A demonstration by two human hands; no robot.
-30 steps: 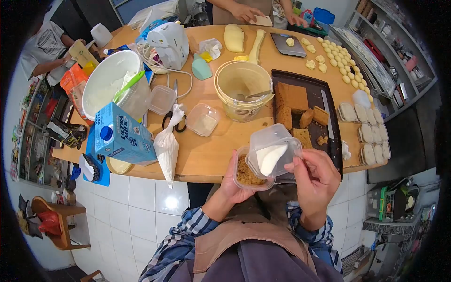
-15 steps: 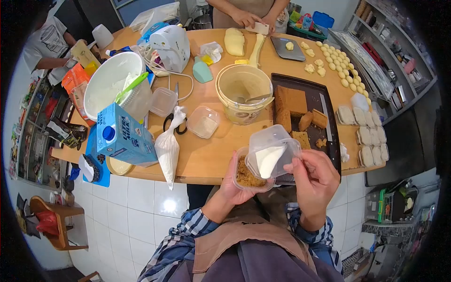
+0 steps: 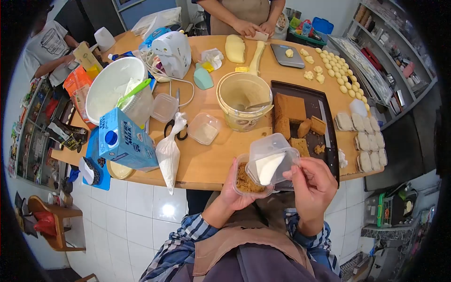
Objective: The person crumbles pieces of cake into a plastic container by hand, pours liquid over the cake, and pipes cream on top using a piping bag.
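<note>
My left hand cups a clear tub of brown crumbs just off the table's near edge, while my right hand pinches a second clear tub with something white inside, tilted so that it covers part of the first tub's opening. Just beyond, a dark tray bears cut brown cake, and a pale bucket stands beside it. To my left lie a filled piping bag and scissors, then a blue carton, which blocks part of a white bowl. The carton reads "ULTRA MILK"; the bucket's print I can't make out. The table is wooden, over shiny white floor tiles; across it, another person's hands work near pale dough, with shelves at the right wall.
</note>
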